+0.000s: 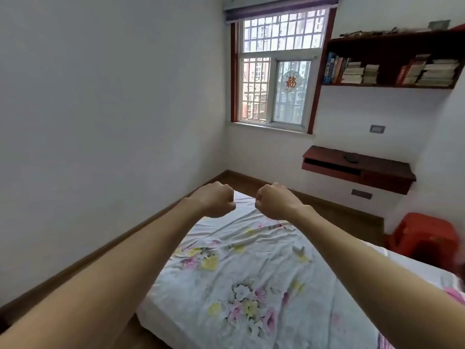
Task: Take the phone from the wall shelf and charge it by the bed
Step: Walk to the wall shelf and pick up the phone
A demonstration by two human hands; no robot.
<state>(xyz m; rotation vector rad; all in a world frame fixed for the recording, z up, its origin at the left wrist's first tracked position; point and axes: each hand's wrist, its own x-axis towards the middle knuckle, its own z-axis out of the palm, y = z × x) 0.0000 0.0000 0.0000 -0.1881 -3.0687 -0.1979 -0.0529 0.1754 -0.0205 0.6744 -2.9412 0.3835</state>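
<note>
Two bare forearms run up from the lower corners, sleeveless as far as the view shows. The left hand (218, 200) and right hand (273, 201) seemingly carry no rings or watch.

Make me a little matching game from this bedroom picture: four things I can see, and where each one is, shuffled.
Things:
1. books
2. phone
3. red stool
4. floral sheet

Places:
A. on the bed, under the outstretched arms
B. upper wall shelf, right of the window
C. floor, by the bed's right side
D. lower wall shelf, below the wall switch

Pairs: 1-B, 2-D, 3-C, 4-A
</note>
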